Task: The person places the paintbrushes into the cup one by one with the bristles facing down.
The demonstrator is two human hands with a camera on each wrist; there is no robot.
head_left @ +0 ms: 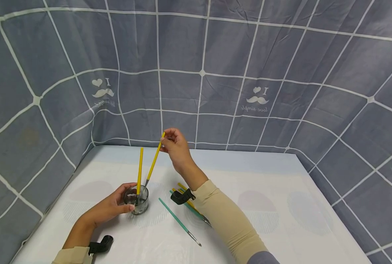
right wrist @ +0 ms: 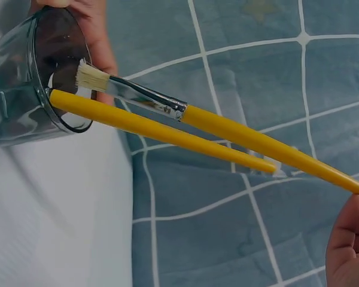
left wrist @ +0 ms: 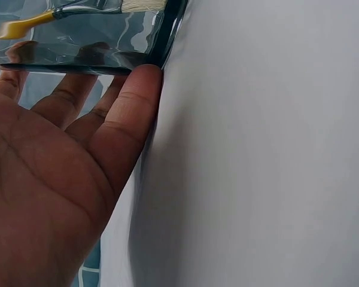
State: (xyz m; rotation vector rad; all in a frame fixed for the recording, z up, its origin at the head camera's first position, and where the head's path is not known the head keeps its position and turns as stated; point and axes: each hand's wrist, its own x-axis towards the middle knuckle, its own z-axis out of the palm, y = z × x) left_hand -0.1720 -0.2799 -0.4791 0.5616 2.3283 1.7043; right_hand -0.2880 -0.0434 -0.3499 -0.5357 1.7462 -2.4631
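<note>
Pinched near the tail of its handle, thumb against fingers with no slack, it's a yellow-handled paintbrush (head_left: 154, 160) in the right hand (head_left: 177, 150)! Look at the angle: long axis slanting down and leftward from that pinch, bristle end lowest, right at the mouth of the glass tumbler (head_left: 143, 202). Pale, flat bristles (right wrist: 91, 78) aim into that mouth; whether they've dipped inside or hover just over the rim, I can't quite tell from these angles. Down at the glass, the left hand (head_left: 113, 203) is nearer, thumb and fingers around its side, spread only as wide as the tumbler. A second yellow-handled paintbrush (head_left: 140, 170) stands inside, bristles down, closer to upright than its partner. Over to the right, a teal-handled paintbrush (head_left: 177, 219) lies on the white tablecloth (head_left: 249, 176), near a mixed bunch of brushes (head_left: 196, 212) partly hidden by the right arm.

Now the lettering: on the grey checked curtain (head_left: 182, 44), an "I", a heart, a moustache print (head_left: 257, 100) and "love simple", all mirror-reversed; the left-hand copy is partly too faint, and no brand reads on any brush
</note>
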